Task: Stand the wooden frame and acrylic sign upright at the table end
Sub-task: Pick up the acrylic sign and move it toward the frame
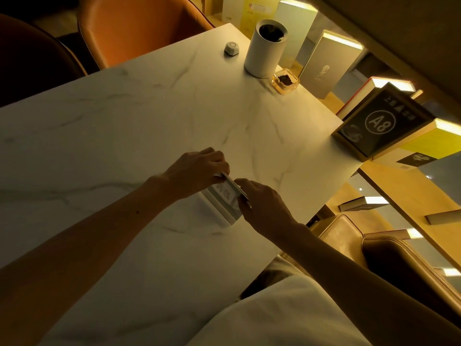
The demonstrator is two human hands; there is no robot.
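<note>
The wooden frame [379,123] with a dark "A8" card stands upright at the right end of the white marble table [149,121]. The acrylic sign [225,196], a clear stand with a printed card in it, sits near the table's front edge. My left hand [199,168] grips its top left edge. My right hand [262,203] pinches its right edge. Both hands hide part of the sign, and its base touches the table.
A white cylindrical bin [265,48], a small white call button [231,48] and a glass ashtray [285,81] stand at the far corner. An orange chair [139,28] is behind the table, a tan seat [374,250] to the right. Lit shelves with books [331,61] run beyond the table's end.
</note>
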